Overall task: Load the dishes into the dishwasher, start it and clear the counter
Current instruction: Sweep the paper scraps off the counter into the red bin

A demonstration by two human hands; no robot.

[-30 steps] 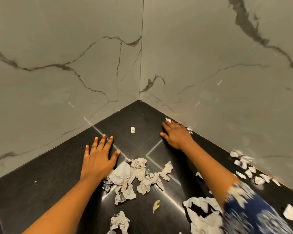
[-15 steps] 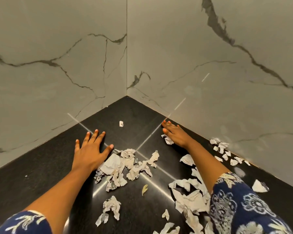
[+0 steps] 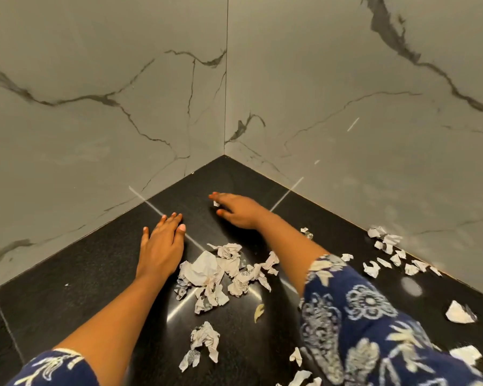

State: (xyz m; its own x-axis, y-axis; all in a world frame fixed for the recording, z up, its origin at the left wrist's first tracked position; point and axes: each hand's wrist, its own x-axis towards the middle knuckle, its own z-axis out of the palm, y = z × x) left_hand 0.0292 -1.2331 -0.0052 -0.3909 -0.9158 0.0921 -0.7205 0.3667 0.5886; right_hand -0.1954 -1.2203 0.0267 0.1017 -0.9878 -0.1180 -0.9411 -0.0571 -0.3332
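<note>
On the black counter (image 3: pixel 67 277), in the corner between two marble walls, lie torn and crumpled paper scraps. My left hand (image 3: pixel 162 243) rests flat, fingers straight, just left of the main paper pile (image 3: pixel 218 271). My right hand (image 3: pixel 239 210) stretches across toward the corner with its fingers extended. Its fingertips are at a small white scrap (image 3: pixel 216 203); whether they touch it I cannot tell. No dishes or dishwasher are in view.
More scraps (image 3: pixel 385 243) line the foot of the right wall (image 3: pixel 374 135). A crumpled piece (image 3: pixel 204 341) and a small yellowish bit (image 3: pixel 259 312) lie nearer me. A white shard (image 3: pixel 459 313) sits at the right. The left wall (image 3: pixel 81 135) meets the counter closely.
My right hand has swung left from the right wall's foot to the small scrap near the corner. My left hand stays flat beside the pile.
</note>
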